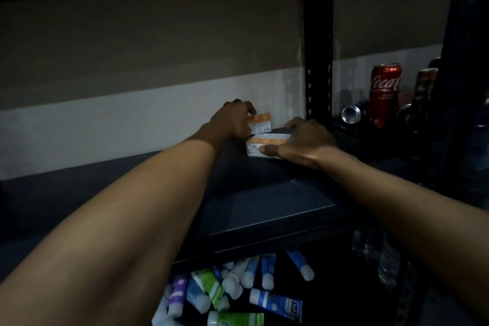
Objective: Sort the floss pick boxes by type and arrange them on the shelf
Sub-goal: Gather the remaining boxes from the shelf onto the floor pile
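Note:
Two orange-and-white floss pick boxes sit at the back right of a dark shelf (pixel 105 193), against the pale wall. The rear box (pixel 260 123) stands upright, and my left hand (pixel 234 122) grips its left side. The front box (pixel 264 144) lies flat on the shelf. My right hand (pixel 304 144) covers its right end, thumb along its front edge and fingers over the top. Both forearms reach in from the bottom of the view.
A black slotted upright (pixel 318 61) bounds the bay on the right. Beyond it stand a red cola can (pixel 385 95), a darker can (pixel 424 90) and a can lying on its side (pixel 350 114). Several tubes (pixel 238 288) lie jumbled on the level below.

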